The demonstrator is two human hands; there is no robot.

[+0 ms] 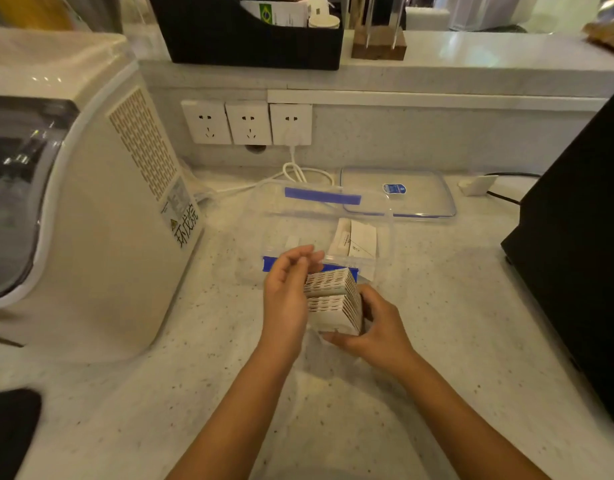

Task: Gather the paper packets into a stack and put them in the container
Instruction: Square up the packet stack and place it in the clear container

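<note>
Low in the frame, two forearms reach up to mid-frame, where the right hand (376, 327) cups a stack of packets (335, 301) from below and the side. The left hand (288, 292) lies flat against the stack's left face, fingers loosely spread, likely to square the edges. Just above sits the open container (319, 211), a few packets leaning inside at right. Its lid (399, 192) lies beyond, clear of the opening. A white appliance (101, 202) crowds the left.
</note>
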